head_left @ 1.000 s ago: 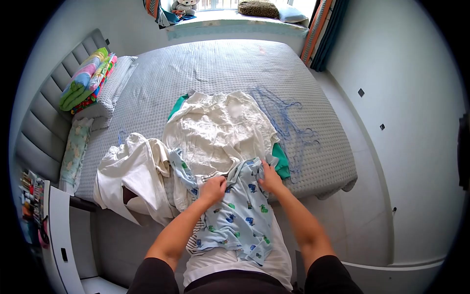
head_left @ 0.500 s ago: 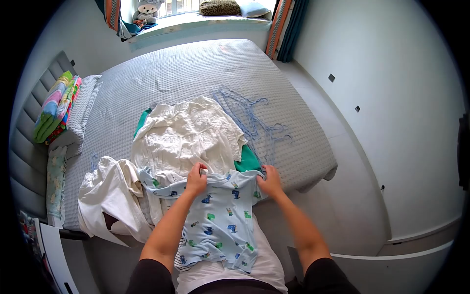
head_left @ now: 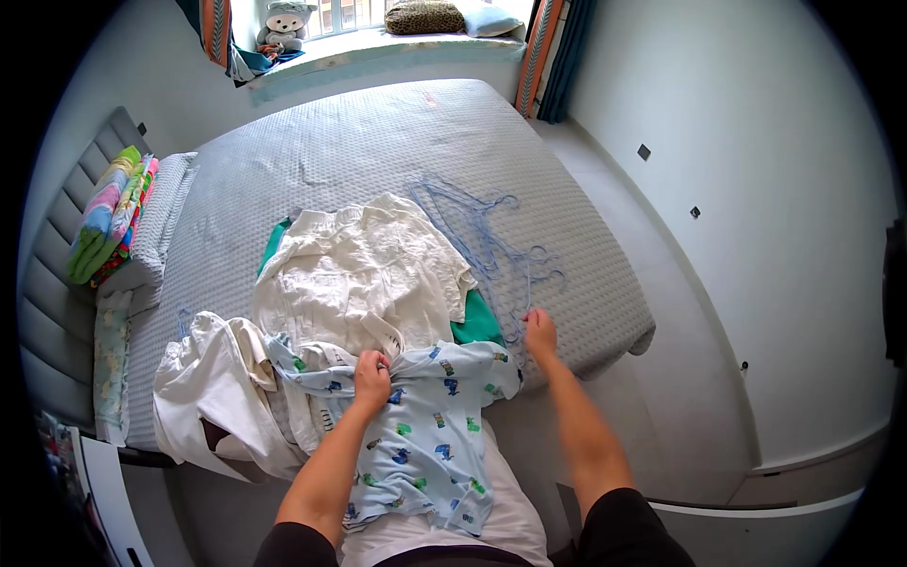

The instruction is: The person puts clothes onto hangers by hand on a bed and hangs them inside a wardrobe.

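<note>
A light blue shirt (head_left: 430, 439) printed with blue and green dinosaur-like figures hangs over the bed's near edge and onto my lap. My left hand (head_left: 372, 380) is closed on its bunched upper edge. My right hand (head_left: 539, 335) is apart from the shirt, above the bed just right of the sleeve. Its fingers are curled beside thin blue wire hangers (head_left: 487, 248); I cannot make out what is between them. White garments (head_left: 354, 265) lie spread beyond the shirt, with a green garment (head_left: 479, 319) showing underneath.
White trousers (head_left: 213, 387) droop over the bed edge at left. The grey quilted bedspread (head_left: 350, 132) covers the bed. Folded colourful bedding (head_left: 113, 222) stands by the headboard (head_left: 57, 293). A white furniture edge (head_left: 756, 510) is near at lower right.
My right hand has let go of the shirt's right side and moved right and slightly up. The shirt's right sleeve has dropped. My left hand has moved slightly down, still gripping the shirt.
</note>
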